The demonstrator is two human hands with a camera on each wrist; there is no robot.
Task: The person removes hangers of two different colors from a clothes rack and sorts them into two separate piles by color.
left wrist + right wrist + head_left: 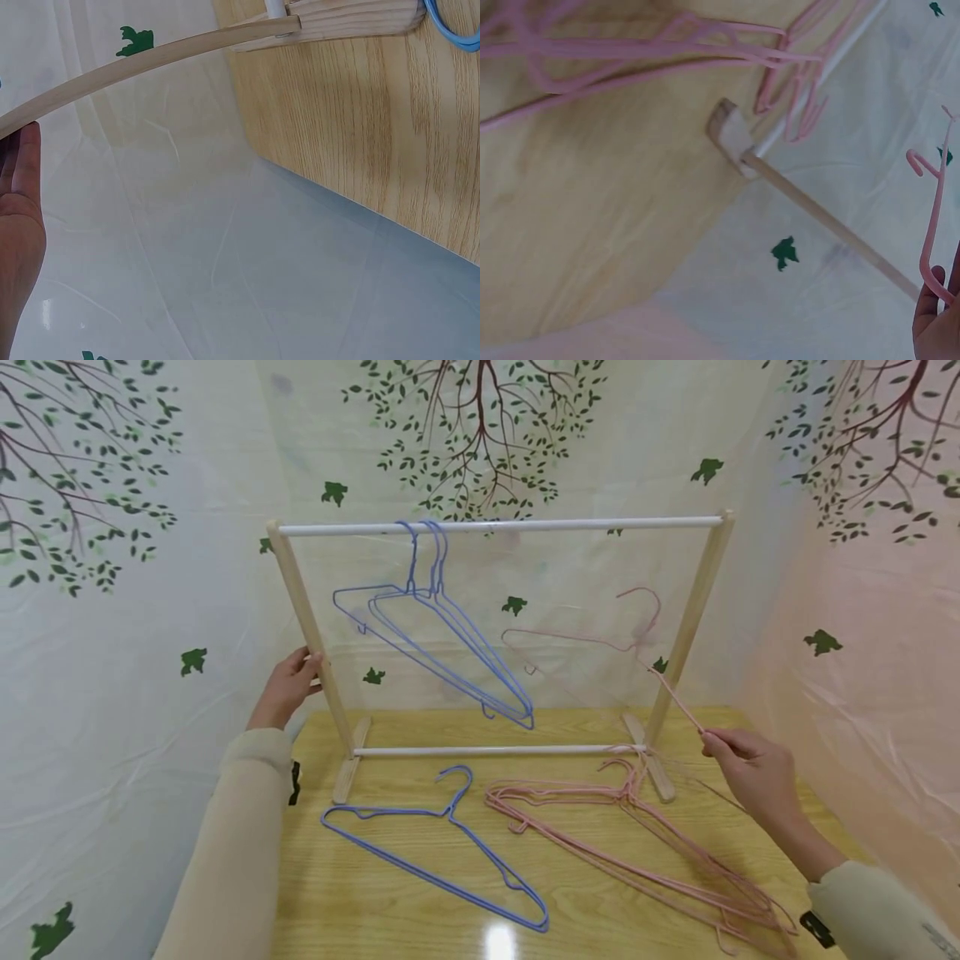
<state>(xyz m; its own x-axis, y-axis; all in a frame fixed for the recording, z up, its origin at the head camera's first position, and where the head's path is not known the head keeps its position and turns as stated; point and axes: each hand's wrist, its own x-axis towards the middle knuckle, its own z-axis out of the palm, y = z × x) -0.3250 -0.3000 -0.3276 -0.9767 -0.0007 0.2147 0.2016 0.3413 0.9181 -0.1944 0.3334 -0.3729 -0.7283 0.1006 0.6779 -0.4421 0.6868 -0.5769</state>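
My left hand point(287, 687) holds the left wooden post point(303, 602) of a small clothes rack; in the left wrist view, the hand point(21, 217) shows at the edge with its fingertips against the post. At the right, my right hand point(757, 772) pinches a pink hanger point(678, 702) by one corner. The hanger is raised before the rack's right side, its hook point(654, 602) below the top bar point(570, 524). Parts of it look faint and blurred. Three blue hangers point(450, 610) hang from the bar, left of its middle.
On the wooden table point(420, 918) lies a blue hanger point(442, 881), perhaps doubled, in front of the rack. Several pink hangers point(600, 860) lie overlapping at right, their hooks near the lower bar point(487, 751). A leaf-patterned sheet point(225, 485) stands behind.
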